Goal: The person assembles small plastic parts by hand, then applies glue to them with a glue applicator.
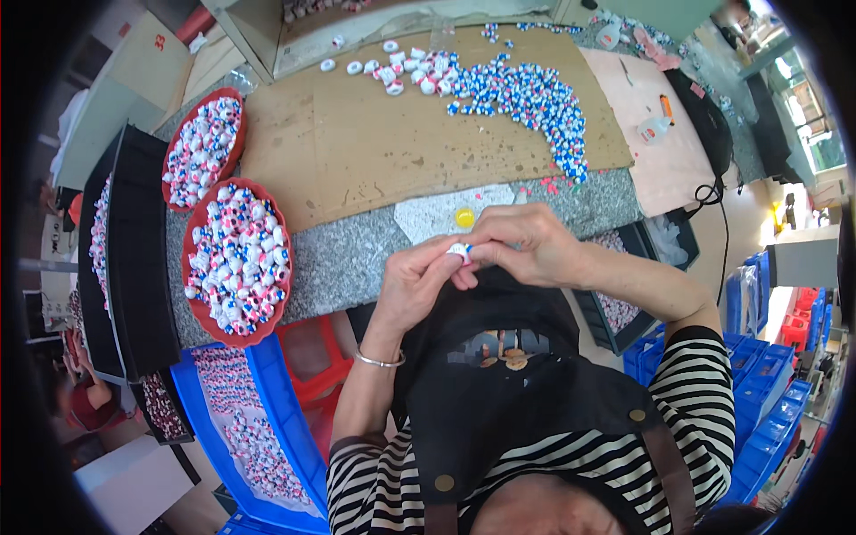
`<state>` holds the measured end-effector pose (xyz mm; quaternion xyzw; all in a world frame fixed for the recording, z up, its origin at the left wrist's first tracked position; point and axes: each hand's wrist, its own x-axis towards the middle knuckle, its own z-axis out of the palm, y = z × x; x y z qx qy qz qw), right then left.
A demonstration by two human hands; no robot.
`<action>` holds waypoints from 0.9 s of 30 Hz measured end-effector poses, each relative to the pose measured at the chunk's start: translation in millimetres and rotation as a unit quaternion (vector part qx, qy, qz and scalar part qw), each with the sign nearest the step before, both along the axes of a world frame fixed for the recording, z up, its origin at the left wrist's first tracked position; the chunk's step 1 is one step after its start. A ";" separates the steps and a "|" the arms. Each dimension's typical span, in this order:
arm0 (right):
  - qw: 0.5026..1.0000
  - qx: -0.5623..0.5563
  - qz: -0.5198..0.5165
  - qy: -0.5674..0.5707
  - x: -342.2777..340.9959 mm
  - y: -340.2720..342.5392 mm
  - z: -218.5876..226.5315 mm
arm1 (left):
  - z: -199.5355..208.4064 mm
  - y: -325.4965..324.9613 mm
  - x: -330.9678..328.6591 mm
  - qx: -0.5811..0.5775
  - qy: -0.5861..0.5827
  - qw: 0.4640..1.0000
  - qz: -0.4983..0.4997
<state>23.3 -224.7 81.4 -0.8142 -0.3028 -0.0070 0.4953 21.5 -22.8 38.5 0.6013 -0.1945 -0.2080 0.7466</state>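
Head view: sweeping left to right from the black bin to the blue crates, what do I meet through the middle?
Black bin → nearer red bowl → left hand → small white piece → right hand → blue crates.

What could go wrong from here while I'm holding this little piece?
The piece, pinched between your left hand and right hand, might slip and drop. The yellow dish sits just beyond your hands, so one could knock it. The nearer red bowl, heaped with pieces, stands near the edge of the table, so some might spill.
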 end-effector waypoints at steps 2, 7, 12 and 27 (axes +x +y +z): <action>0.999 0.035 -0.002 0.040 -0.1 6.1 1.9 | -5.6 4.4 -3.7 -0.022 0.059 0.998 0.009; 0.987 0.045 0.072 0.134 37.9 4.5 -18.9 | 17.8 32.3 3.8 0.145 -0.077 0.977 0.133; 0.963 -0.177 -0.170 -0.111 125.0 -36.8 -37.5 | 44.2 134.0 30.2 0.398 -0.309 0.756 0.419; 0.955 -0.220 -0.123 -0.155 122.2 -33.1 -16.5 | -9.3 57.4 262.3 0.437 -0.361 0.711 0.417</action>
